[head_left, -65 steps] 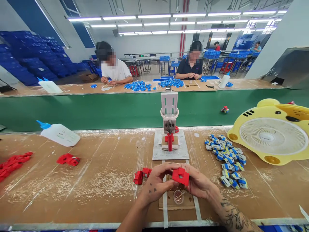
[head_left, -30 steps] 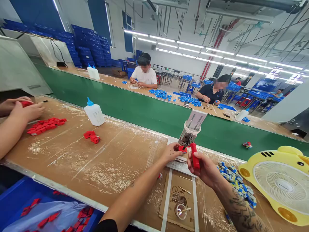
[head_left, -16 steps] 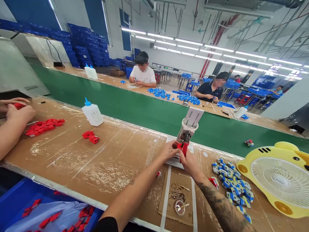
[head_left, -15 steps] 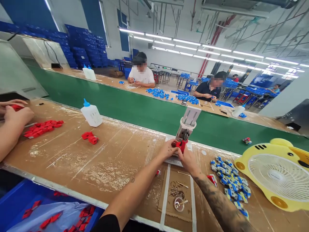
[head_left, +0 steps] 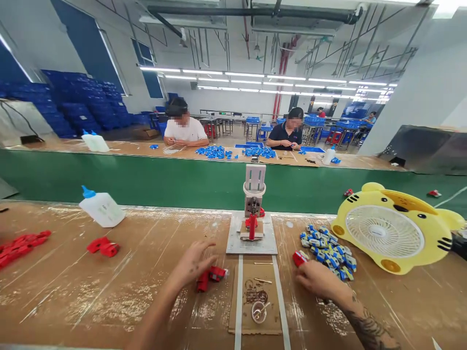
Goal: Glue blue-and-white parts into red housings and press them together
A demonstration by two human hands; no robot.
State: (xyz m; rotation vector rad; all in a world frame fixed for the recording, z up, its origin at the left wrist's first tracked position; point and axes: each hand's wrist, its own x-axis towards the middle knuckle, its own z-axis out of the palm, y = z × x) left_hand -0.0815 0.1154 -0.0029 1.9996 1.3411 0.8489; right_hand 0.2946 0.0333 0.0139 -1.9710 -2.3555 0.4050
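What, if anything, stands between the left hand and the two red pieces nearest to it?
Nothing visible does: the left hand is right beside the red pieces, though contact is hard to tell. The press and the cup are off to the right, out of that path.

A yellow plastic fan with an animal face [head_left: 396, 228] stands at the right of the frame, a white plastic bottle with a blue nozzle [head_left: 105, 210] at the left. A long green belt [head_left: 175, 182] crosses the middle. Beyond it sit a person in a white shirt [head_left: 186, 132] and a person in a dark shirt [head_left: 282, 136]; stacked blue plastic crates [head_left: 76, 112] fill the upper left.
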